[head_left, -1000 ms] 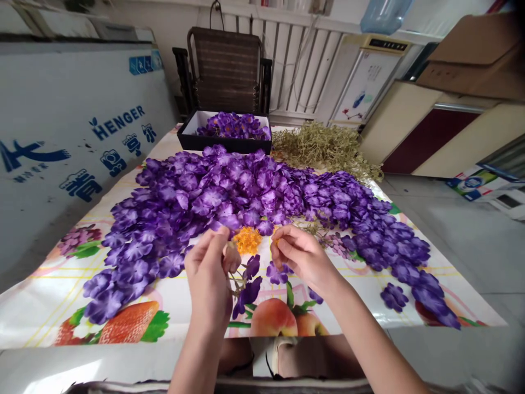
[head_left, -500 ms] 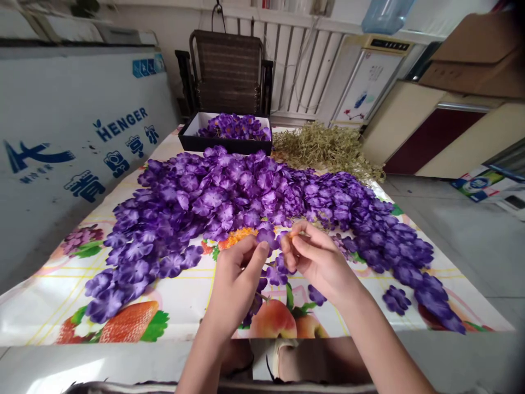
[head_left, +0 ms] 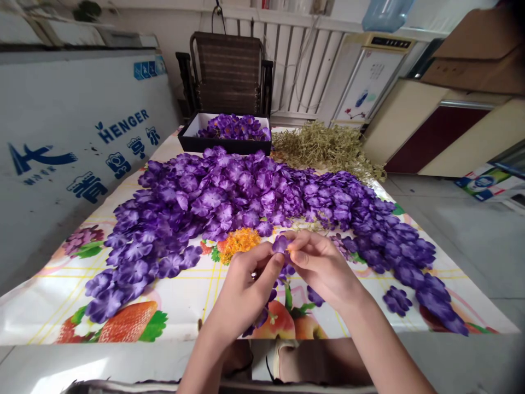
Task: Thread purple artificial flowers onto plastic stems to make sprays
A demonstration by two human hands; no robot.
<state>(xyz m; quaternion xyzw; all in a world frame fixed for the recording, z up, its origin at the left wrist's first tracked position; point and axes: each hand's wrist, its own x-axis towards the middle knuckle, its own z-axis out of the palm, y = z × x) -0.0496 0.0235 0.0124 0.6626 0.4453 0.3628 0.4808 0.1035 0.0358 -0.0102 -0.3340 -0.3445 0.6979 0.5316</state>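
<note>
Over the near middle of the table my two hands meet, their fingertips almost touching. My left hand (head_left: 248,287) is closed in a pinch on a purple fabric flower (head_left: 280,244). My right hand (head_left: 328,271) pinches a small orange flower centre (head_left: 290,250) against that flower; the fingers partly hide it. Just beyond my left hand lies a small heap of orange flower centres (head_left: 240,241). A few purple blossoms (head_left: 315,296) rest below my hands, partly covered by them. The large pile of purple blossoms (head_left: 221,191) spreads behind and to both sides.
At the back stands a black box (head_left: 225,145) with assembled purple flowers. Beside it is a heap of green-yellow stems (head_left: 328,145). A patterned tablecloth (head_left: 180,295) covers the table. A white freezer (head_left: 49,126) borders the left, a folding chair (head_left: 228,71) the far side.
My left hand has moved right with the purple flower, bringing it against the fingers of my right hand. More of the orange heap now shows behind the left hand.
</note>
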